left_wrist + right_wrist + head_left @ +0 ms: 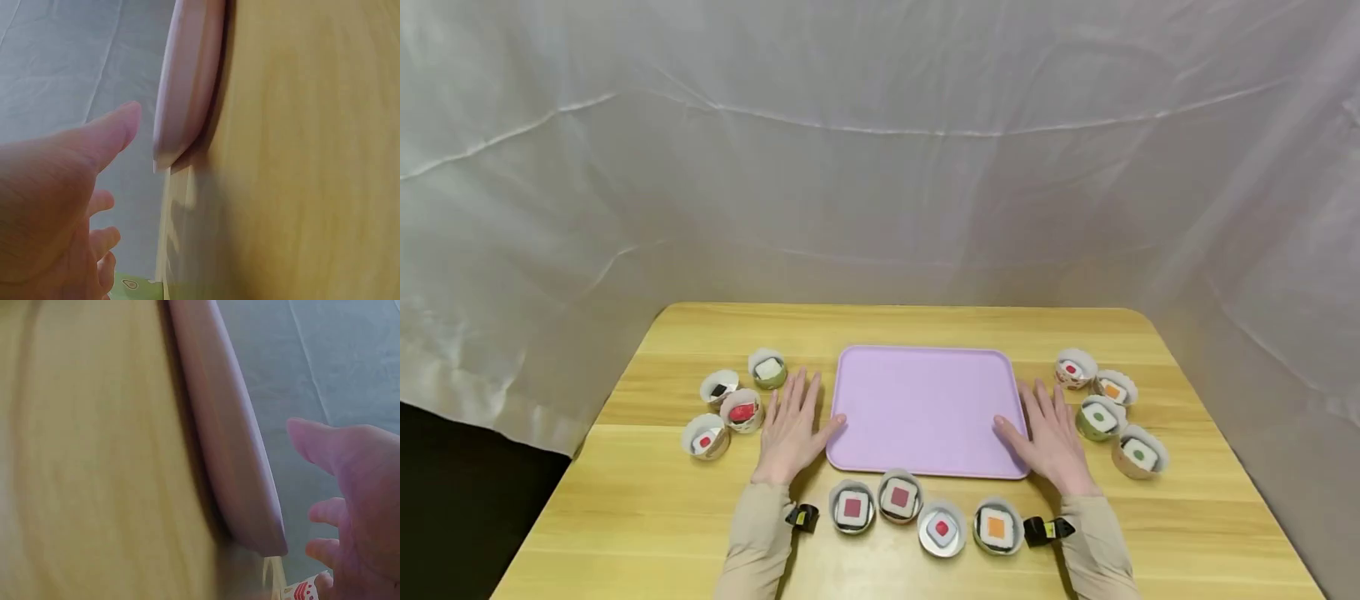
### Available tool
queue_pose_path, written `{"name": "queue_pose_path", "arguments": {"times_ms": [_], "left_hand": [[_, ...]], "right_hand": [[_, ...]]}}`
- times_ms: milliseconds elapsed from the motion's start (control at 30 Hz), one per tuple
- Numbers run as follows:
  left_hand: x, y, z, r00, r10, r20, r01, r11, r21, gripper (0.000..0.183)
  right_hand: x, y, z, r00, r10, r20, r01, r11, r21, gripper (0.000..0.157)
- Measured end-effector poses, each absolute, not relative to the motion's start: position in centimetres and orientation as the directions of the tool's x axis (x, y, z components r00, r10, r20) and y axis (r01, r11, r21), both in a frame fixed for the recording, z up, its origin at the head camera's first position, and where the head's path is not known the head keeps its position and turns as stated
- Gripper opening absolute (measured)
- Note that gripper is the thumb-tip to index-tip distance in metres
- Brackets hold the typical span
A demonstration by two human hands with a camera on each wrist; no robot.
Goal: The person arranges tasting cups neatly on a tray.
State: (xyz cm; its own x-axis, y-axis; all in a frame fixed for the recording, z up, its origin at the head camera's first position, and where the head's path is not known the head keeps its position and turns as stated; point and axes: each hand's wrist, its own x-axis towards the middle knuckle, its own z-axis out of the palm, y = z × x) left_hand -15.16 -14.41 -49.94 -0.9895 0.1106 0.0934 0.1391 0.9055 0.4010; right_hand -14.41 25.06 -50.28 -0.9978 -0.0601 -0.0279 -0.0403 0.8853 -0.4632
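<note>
Between the hands, a flat lilac tray (928,410) lies on the wooden table. My left hand (790,437) is at its left side, fingers straight and spread, the thumb over the rim in the head view. On the other side my right hand (1051,437) mirrors it, its thumb over the right rim. In the left wrist view a gap shows between the thumb (119,128) and the tray's side (187,81). The right wrist view likewise shows the thumb (312,440) apart from the tray. Neither hand holds anything.
Paper cups holding sushi-like pieces stand in three groups: several beside the left hand, such as a red-topped piece (742,412); several beside the right, such as a green-centred one (1100,419); several before the tray, including an orange-centred one (997,528). Grey cloth (880,208) hangs around the table.
</note>
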Motion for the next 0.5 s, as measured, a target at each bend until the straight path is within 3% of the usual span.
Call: {"name": "queue_pose_path", "arguments": {"times_ms": [500], "left_hand": [[-15.4, -14.4, -49.4, -0.991, 0.117, 0.072, 0.137, 0.883, 0.449, 0.085]], "right_hand": [[-15.4, 25.6, -50.7, -0.999, -0.028, 0.034, -0.044, 0.713, -0.700, 0.069]]}}
